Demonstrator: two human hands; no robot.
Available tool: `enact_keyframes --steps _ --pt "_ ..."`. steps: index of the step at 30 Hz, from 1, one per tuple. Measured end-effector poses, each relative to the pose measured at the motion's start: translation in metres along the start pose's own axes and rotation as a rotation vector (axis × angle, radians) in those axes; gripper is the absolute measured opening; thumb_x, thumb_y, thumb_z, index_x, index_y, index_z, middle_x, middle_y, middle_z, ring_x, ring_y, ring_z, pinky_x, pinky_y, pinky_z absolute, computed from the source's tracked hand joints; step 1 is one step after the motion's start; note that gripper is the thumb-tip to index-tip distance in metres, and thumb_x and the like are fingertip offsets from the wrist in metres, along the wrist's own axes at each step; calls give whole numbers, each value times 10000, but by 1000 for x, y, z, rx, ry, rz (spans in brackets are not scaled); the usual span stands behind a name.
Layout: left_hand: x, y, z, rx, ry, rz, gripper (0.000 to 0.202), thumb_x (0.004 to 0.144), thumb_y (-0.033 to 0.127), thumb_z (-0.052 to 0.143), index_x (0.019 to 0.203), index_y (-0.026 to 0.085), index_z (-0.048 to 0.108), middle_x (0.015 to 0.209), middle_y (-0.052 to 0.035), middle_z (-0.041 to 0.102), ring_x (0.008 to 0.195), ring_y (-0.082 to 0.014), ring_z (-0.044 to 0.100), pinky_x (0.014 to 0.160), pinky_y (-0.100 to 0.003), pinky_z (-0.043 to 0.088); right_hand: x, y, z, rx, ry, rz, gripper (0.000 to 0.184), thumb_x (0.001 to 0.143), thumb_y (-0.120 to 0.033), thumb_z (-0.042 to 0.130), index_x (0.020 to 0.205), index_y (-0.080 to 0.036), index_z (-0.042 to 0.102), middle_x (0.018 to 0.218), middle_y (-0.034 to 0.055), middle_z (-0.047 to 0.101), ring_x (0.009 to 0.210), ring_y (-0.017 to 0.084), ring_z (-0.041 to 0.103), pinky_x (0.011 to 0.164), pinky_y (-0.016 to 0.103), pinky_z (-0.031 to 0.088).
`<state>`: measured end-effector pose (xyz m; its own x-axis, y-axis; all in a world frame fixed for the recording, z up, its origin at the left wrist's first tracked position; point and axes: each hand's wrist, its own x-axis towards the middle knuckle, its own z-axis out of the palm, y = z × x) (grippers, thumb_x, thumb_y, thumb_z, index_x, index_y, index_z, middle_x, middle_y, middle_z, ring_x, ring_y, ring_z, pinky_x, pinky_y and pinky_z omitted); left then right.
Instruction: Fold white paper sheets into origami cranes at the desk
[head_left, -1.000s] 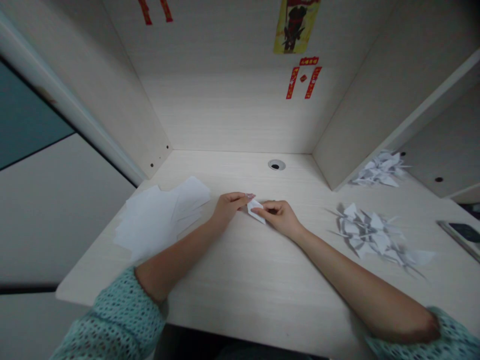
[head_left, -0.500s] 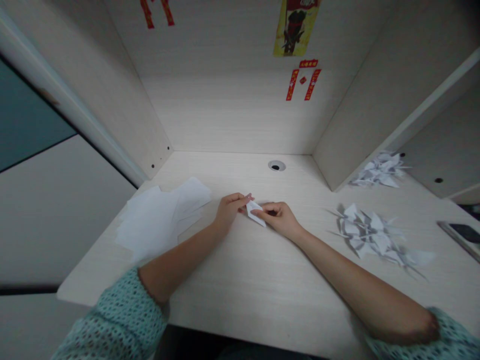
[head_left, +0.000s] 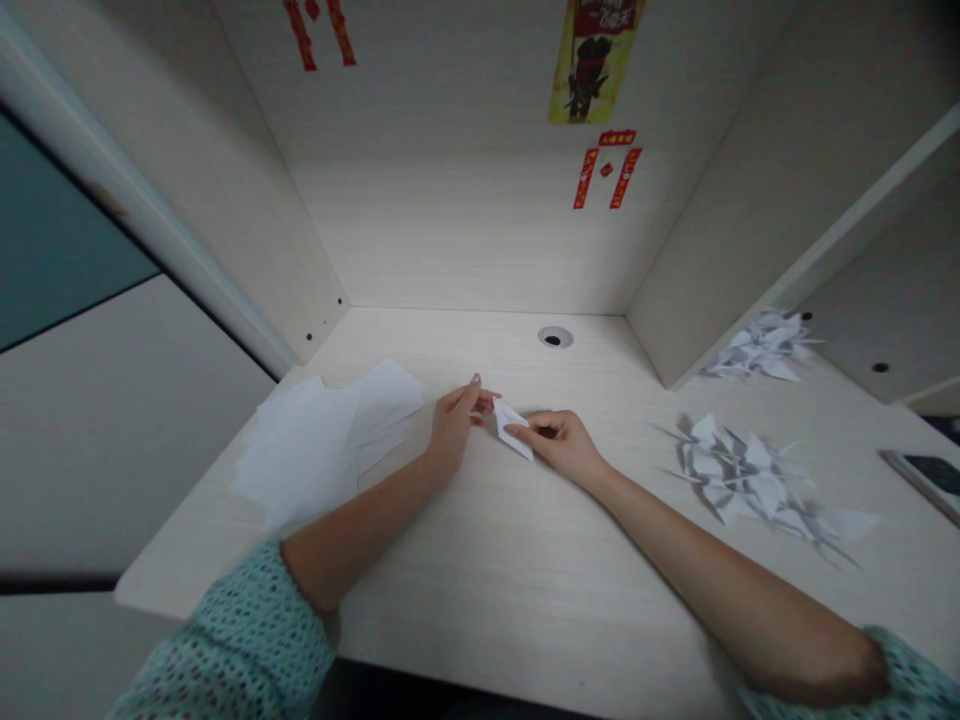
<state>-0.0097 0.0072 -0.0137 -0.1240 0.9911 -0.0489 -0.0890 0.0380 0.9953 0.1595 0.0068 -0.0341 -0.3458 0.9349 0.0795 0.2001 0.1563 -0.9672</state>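
Note:
A small folded piece of white paper [head_left: 511, 428] is held just above the desk, slanting down to the right. My right hand [head_left: 562, 440] pinches its right side between thumb and fingers. At its upper left end is my left hand [head_left: 456, 425], thumb raised and fingers apart, the fingertips close to the paper's edge; whether they touch it I cannot tell. Left of my left hand lies a spread of loose white paper sheets [head_left: 307, 445]. To the right of my right hand sits a cluster of folded white paper cranes [head_left: 739, 470].
Another pile of folded white paper [head_left: 765, 345] rests behind the upright divider [head_left: 720, 270]. A phone [head_left: 926, 480] lies at the desk's right side. Toward the back panel is a round cable hole [head_left: 556, 338]. Red paper strips [head_left: 585, 180] and a yellow picture [head_left: 589, 75] are on the panel.
My left thumb has lifted off the folded paper, and the left fingers have opened. My right hand keeps its pinch. The view has tilted slightly upward.

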Motion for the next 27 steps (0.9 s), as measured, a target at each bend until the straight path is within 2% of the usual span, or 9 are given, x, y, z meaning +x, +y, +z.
enact_keyframes --steps 2,5,7,10,12,14,17,22,27 --pt "-2 0 1 48 -12 42 470 796 578 537 866 147 710 781 -62 656 699 -137 587 542 -208 428 0 0 1 -16 111 -36 370 747 -492 661 600 -154 679 527 -11 529 491 103 420 480 251 307" --pt "-6 -4 5 202 -71 128 382 752 495 641 944 169 691 821 -40 674 708 -129 587 562 -203 441 0 -1 1 -71 307 -212 257 783 -427 653 735 -194 750 678 31 671 627 162 580 594 283 437" --pt "-9 -7 7 274 -83 155 348 729 459 683 904 158 698 783 -36 681 697 -128 592 604 -212 448 0 -2 0 -136 389 -335 193 821 -369 624 835 -236 764 781 43 703 730 183 623 694 319 483" --pt "-11 -10 9 283 -164 168 319 768 432 650 926 165 724 891 -56 724 810 -166 637 731 -251 479 -1 0 -3 -273 446 -430 211 852 -304 588 1000 -284 737 884 53 686 817 198 620 759 371 504" --pt "-12 -9 8 291 -236 196 312 796 426 614 955 185 731 954 -40 728 886 -186 642 797 -264 479 -2 1 -3 -372 424 -480 274 857 -265 575 1099 -303 697 995 66 667 909 216 605 805 401 508" --pt "-13 -6 7 311 -290 226 301 810 429 588 942 201 733 922 -7 724 894 -187 636 808 -256 474 -2 2 -3 -442 360 -529 345 861 -239 565 1188 -318 643 1117 74 637 1001 230 584 861 424 502" --pt "-11 -4 6 307 -271 213 309 804 459 574 852 194 725 784 13 693 828 -180 622 746 -242 472 -3 -1 0 -477 269 -553 448 854 -270 593 1298 -314 552 1211 89 586 1041 236 570 900 432 499" --pt "-1 -11 4 246 -154 148 409 813 514 524 750 144 688 670 -8 628 678 -154 563 660 -249 448 -2 -3 0 -416 238 -513 431 857 -311 606 1286 -302 560 1131 85 602 1020 225 586 899 408 506" --pt "3 -15 2 222 -161 121 427 820 526 514 771 140 689 679 -20 632 662 -145 556 655 -246 445 -3 -3 -1 -401 277 -505 391 847 -299 621 1237 -312 599 1072 66 641 987 217 613 879 397 513"
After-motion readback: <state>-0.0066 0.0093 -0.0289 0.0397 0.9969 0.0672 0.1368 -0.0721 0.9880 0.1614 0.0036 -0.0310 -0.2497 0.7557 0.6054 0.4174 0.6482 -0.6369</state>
